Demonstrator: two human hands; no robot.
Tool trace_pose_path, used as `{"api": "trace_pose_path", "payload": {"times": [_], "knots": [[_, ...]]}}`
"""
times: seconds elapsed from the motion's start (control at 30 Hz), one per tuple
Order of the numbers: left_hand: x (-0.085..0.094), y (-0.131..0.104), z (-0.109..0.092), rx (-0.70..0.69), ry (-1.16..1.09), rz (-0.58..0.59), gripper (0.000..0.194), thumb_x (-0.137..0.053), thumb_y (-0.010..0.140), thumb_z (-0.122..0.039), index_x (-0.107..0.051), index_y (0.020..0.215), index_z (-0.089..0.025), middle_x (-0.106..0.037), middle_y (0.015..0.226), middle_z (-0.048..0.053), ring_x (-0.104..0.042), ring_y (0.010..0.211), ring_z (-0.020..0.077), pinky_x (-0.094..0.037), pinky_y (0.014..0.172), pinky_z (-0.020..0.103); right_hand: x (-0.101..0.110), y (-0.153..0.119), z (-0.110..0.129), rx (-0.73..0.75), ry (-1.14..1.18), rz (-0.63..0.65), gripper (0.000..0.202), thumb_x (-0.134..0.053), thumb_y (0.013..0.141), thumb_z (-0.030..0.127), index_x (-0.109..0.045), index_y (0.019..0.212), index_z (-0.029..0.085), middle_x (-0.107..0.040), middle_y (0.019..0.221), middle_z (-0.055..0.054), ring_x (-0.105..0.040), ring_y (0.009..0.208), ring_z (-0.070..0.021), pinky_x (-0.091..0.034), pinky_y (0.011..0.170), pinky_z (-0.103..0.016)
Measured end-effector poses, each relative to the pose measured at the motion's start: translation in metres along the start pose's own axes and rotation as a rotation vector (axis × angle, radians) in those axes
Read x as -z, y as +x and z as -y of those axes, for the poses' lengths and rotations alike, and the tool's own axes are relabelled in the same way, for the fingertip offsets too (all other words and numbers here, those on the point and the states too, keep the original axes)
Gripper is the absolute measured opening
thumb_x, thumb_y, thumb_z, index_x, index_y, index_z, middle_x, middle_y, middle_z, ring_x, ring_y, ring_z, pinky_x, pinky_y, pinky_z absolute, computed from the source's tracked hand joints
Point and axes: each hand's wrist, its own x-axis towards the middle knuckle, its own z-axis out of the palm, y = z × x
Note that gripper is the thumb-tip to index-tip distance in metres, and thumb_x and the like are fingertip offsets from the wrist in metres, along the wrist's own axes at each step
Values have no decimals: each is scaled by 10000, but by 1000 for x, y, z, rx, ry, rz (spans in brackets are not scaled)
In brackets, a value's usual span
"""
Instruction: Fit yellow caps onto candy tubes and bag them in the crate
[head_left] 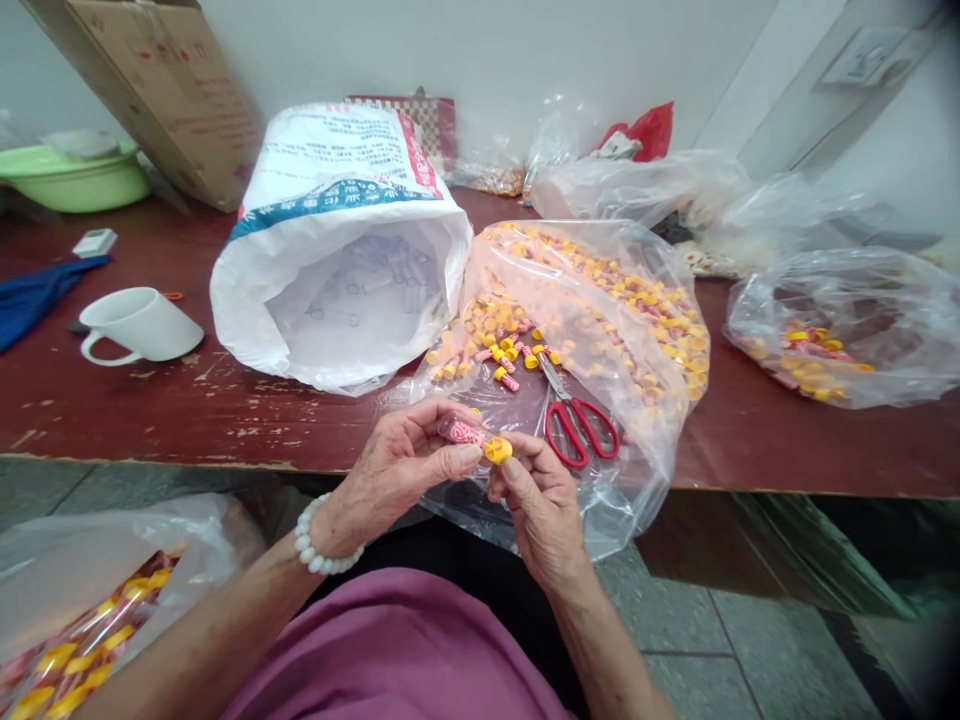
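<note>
My left hand (401,455) is closed on a small clear tube (463,431) with a pink-and-white patterned insert. At the tube's right end is a yellow cap (498,450), pinched between the thumb and fingers of my right hand (540,495). Just beyond my hands, capped tubes (505,379) lie at the mouth of a clear plastic bag (660,440) that holds many more. Red-handled scissors (574,425) rest on the bag's near part, right of my hands. A white sack (262,330) lies open toward me, with clear tubes (405,265) inside.
On the red table (150,425) a white mug (150,325) lies tipped at the left. A green basin (82,180) and cardboard box (172,90) stand behind it. Another bag of capped tubes (825,350) is at the right, and one (97,640) sits below the table's left edge.
</note>
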Motion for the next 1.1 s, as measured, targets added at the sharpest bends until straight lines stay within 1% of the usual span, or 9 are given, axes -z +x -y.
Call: {"api": "trace_pose_path", "payload": {"times": [0.23, 0.37, 0.5, 0.6, 0.67, 0.77, 0.9, 1.03, 1.1], "knots": [[-8, 1, 8, -20, -116, -85, 231, -678, 763, -267, -598, 935, -136, -612, 685, 6, -584, 599, 118, -509, 554, 228, -6, -1, -7, 76, -31, -86, 169, -634, 822, 309, -623, 960, 214, -598, 738, 25, -515, 609, -87, -432, 598, -225], [-12, 0, 12, 13, -181, -151, 222, -679, 758, -281, -581, 893, -133, -617, 683, 7, -598, 585, 129, -525, 500, 233, -12, -1, -10, 135, -65, -133, 153, -607, 845, 306, -620, 962, 209, -619, 789, 16, -531, 636, -86, -443, 600, -214], [-13, -1, 12, 60, -265, -168, 209, -664, 771, -288, -562, 875, -138, -619, 655, 3, -611, 571, 139, -533, 492, 247, -17, -3, -9, 206, -180, -172, 135, -598, 853, 288, -613, 959, 205, -636, 851, 6, -576, 729, -96, -465, 658, -211], [-13, 1, 10, 62, -296, -183, 196, -656, 778, -280, -546, 855, -137, -613, 616, 1, -619, 570, 149, -533, 495, 254, -16, -2, -6, 228, -225, -129, 129, -579, 866, 256, -596, 987, 217, -633, 883, 6, -590, 785, -95, -474, 722, -215], [-13, 2, 10, 56, -308, -185, 195, -661, 775, -268, -539, 852, -136, -612, 608, 1, -619, 570, 150, -535, 500, 259, -15, -1, -5, 236, -203, -78, 186, -587, 858, 235, -565, 1043, 236, -623, 914, 10, -590, 805, -93, -479, 740, -219], [-13, 2, 10, 43, -319, -163, 187, -658, 778, -255, -536, 849, -133, -620, 622, 5, -614, 571, 139, -539, 519, 262, -15, 0, -3, 240, -156, -56, 263, -625, 825, 215, -520, 1063, 253, -595, 891, 26, -574, 757, -80, -481, 682, -201], [-15, 1, 12, 12, -276, -142, 178, -650, 789, -247, -539, 858, -127, -644, 663, 24, -621, 597, 136, -542, 547, 257, -18, -2, -2, 244, -179, -135, 148, -627, 821, 224, -543, 944, 222, -544, 776, 40, -536, 688, -68, -456, 619, -179], [-16, -1, 12, -7, -236, -146, 190, -659, 784, -249, -540, 874, -132, -653, 683, 24, -630, 610, 145, -551, 560, 274, -15, -5, -4, 303, -184, -237, 148, -634, 813, 234, -564, 943, 226, -544, 773, 36, -532, 676, -80, -452, 603, -197], [-16, -1, 12, -11, -222, -149, 193, -664, 780, -250, -538, 869, -134, -652, 677, 20, -634, 611, 150, -552, 561, 278, -10, -6, -4, 317, -243, -223, 111, -625, 820, 244, -587, 922, 222, -567, 800, 22, -536, 687, -90, -451, 613, -211]]}}
